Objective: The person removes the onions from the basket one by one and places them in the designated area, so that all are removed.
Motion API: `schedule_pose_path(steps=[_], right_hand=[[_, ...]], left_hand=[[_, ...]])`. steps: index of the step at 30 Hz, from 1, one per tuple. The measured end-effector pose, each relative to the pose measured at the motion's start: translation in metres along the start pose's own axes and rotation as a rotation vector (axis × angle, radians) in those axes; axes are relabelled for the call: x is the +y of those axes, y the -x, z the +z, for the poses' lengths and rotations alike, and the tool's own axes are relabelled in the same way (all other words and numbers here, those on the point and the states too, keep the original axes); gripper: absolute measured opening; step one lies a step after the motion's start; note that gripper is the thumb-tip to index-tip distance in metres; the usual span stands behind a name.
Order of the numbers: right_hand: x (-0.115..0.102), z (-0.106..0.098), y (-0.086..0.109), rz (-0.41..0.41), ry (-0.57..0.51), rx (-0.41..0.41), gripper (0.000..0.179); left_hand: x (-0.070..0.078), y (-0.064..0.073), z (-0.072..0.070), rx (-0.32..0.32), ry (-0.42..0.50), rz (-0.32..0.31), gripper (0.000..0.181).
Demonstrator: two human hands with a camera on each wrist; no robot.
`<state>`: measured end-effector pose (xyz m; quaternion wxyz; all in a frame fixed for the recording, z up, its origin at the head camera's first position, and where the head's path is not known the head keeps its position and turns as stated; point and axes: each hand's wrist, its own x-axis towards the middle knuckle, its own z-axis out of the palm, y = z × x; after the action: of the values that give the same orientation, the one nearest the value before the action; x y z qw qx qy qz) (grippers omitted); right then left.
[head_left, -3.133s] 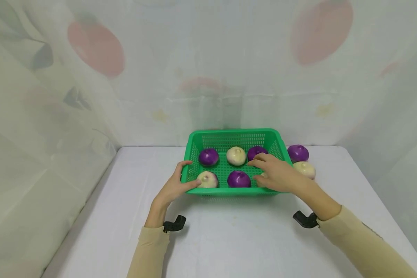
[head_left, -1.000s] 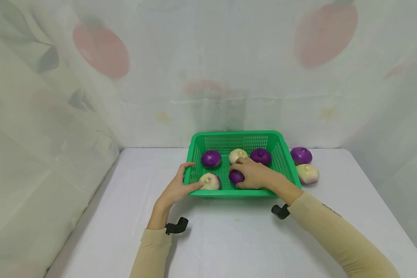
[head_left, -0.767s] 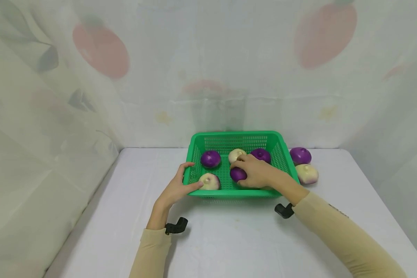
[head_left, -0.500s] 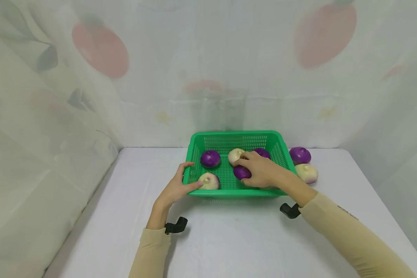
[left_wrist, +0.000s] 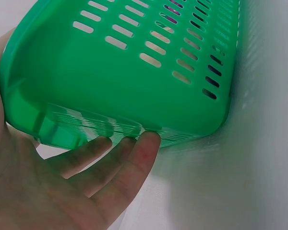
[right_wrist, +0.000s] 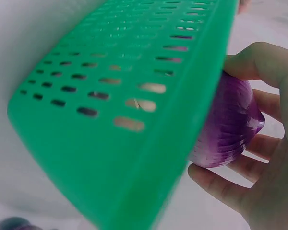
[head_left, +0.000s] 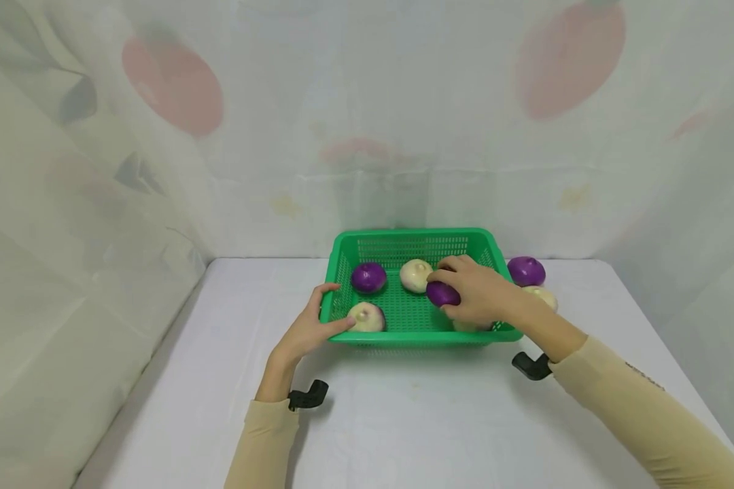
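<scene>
A green plastic basket [head_left: 404, 336] with slotted walls stands on the table and holds purple and white onions. My left hand [head_left: 308, 331] grips its front left corner, thumb over the rim; in the left wrist view several fingers [left_wrist: 129, 167] press its outer wall. My right hand [head_left: 480, 292] holds a purple onion [head_left: 443, 294] above the basket's right part, fingers spread round it in the right wrist view [right_wrist: 228, 124]. Under that hand lies a partly hidden white onion [head_left: 469, 327]. Left of it are a white onion [head_left: 416, 275], a purple onion [head_left: 369, 278] and another white onion [head_left: 367, 318].
Just right of the basket, a purple onion [head_left: 526, 270] and a partly covered white onion [head_left: 543, 297] lie on the white table [head_left: 391, 421]. Printed curtain-like sheeting [head_left: 269, 136] closes off the back and sides.
My right hand has taken hold of the purple onion at the basket's front middle and moved it right and slightly back, over the right part. My left hand keeps its grip on the corner.
</scene>
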<state>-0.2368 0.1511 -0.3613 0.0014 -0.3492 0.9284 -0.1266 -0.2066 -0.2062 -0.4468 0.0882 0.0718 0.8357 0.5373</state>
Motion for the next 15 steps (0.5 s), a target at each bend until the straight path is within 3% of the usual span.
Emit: schedule_pose_path(steps=[9, 15], right_hand=[[0.013, -0.02, 0.019, 0.001, 0.018, 0.06, 0.048], [0.022, -0.03, 0.029, 0.036, 0.035, 0.058, 0.05]], left_hand=[[0.0, -0.002, 0.001, -0.006, 0.002, 0.004, 0.083], [0.001, 0.0, 0.0, -0.013, 0.008, 0.008, 0.084]])
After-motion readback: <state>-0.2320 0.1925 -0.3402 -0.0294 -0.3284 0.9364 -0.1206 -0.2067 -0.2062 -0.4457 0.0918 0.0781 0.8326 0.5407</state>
